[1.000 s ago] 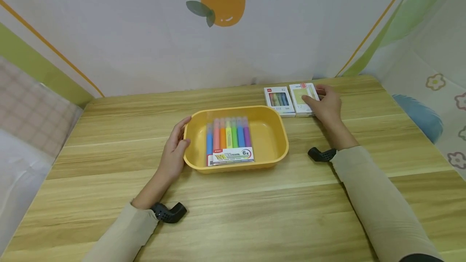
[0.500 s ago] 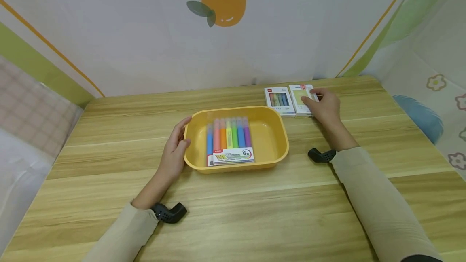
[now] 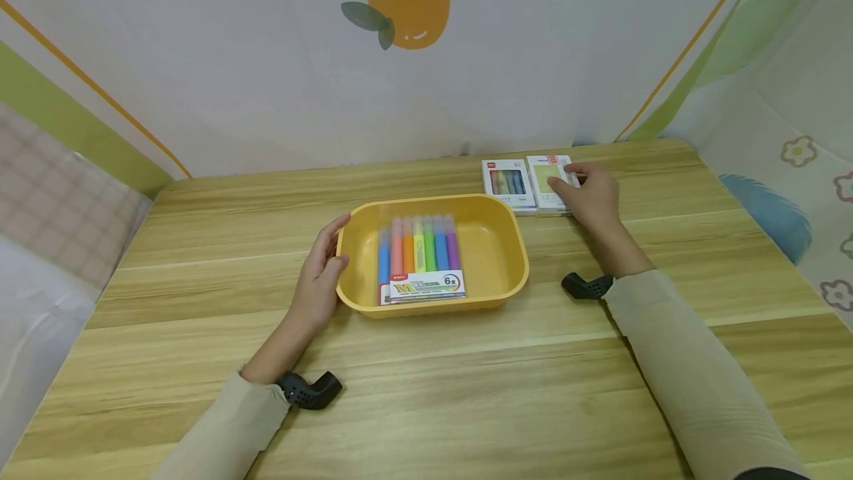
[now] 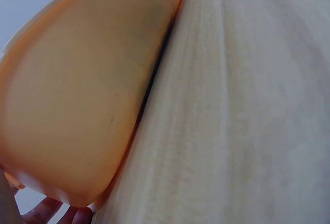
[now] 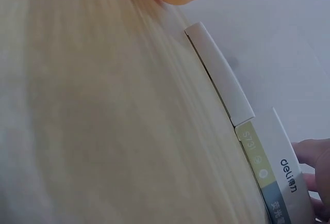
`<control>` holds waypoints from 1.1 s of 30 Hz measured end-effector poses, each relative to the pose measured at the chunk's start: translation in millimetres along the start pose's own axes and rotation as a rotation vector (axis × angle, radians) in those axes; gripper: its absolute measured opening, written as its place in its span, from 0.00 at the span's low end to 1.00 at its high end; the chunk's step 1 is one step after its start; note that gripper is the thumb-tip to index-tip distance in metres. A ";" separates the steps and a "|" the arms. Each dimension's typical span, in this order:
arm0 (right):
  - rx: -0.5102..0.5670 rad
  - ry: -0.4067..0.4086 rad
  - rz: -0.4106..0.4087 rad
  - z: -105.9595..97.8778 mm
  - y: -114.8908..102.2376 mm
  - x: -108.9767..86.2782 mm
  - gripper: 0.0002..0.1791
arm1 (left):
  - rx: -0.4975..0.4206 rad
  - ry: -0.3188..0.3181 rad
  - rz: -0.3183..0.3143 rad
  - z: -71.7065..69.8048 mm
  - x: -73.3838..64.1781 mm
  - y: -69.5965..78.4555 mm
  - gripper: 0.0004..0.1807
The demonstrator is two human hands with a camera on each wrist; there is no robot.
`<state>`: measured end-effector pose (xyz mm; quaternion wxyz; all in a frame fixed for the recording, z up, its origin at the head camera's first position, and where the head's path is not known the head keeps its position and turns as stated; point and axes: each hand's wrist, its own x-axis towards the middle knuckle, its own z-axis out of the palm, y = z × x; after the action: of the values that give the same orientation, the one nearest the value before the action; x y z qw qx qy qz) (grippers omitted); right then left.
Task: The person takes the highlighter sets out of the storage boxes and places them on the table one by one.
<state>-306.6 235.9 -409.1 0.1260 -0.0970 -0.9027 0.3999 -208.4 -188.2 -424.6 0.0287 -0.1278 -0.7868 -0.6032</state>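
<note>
My left hand (image 3: 316, 284) grips the left end of a yellow plastic basket (image 3: 496, 272), thumb at the rim and fingers round the outside. Inside the basket lie clear packs of coloured marker pens (image 3: 420, 250), with a white "6" label on the upper pack. At the back right, my right hand (image 3: 595, 198) holds a flat white box (image 3: 549, 200) with a yellow-green panel, its thumb on top and fingers at the right side. "deli" shows on this box's end in the right wrist view. Against its left side lies another white box (image 3: 509, 200) with a window showing coloured sticks.
Everything stands on a wood-grain table (image 3: 466, 391) whose back edge runs just behind the boxes. A white cloth with an orange print (image 3: 409, 2) hangs behind it. The basket's back right corner is close to the windowed box.
The right hand and both white boxes have shifted slightly left, side by side. Its index finger has moved along the box edge. The left hand and basket stay in place.
</note>
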 end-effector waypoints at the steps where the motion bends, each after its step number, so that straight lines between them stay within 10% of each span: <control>1: -0.002 0.001 -0.001 0.0 -0.8 -0.6 0.31 | 0.001 0.000 0.000 0.0 0.0 -0.1 0.33; 33: -0.067 -0.145 -0.069 -15.1 -16.9 -3.0 0.30 | -0.002 0.005 0.001 -0.2 -0.5 -0.9 0.33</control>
<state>-300.3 234.4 -387.3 0.0707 -0.0410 -0.9250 0.3711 -208.1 -188.6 -425.5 0.0309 -0.1265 -0.7861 -0.6042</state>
